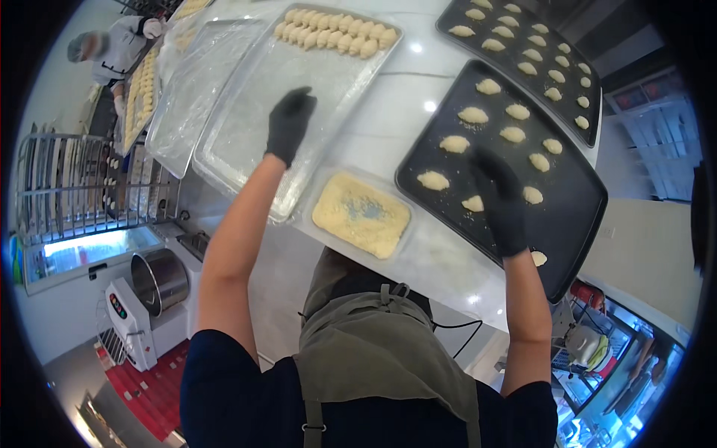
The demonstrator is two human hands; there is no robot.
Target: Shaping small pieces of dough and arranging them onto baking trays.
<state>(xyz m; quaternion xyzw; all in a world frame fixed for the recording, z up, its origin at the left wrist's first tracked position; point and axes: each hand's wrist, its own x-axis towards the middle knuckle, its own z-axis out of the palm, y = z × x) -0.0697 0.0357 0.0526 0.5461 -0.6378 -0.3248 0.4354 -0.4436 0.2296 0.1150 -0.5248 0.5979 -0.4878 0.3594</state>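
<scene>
My left hand (291, 123), in a black glove, hovers over the bare part of a film-lined metal tray (246, 112). Its fingers stretch forward with nothing visible in them. At that tray's far end sit rows of shaped dough pieces (336, 31). Above a black baking tray (567, 213) is my right hand (499, 196), also black-gloved, its fingers blurred and dark against the tray. Close beside it lies a crumb-coated dough piece (473, 203); several others are spread over the tray. Between my hands, a shallow rectangular container (404, 237) holds pale yellow crumbs (336, 213).
Another black tray (515, 69) with coated pieces lies at the far right. A second film-covered tray (190, 97) is on the left. Beyond it, a person (119, 48) works beside a dough-filled tray. A rack (82, 179) and a mixer (160, 280) stand at the left.
</scene>
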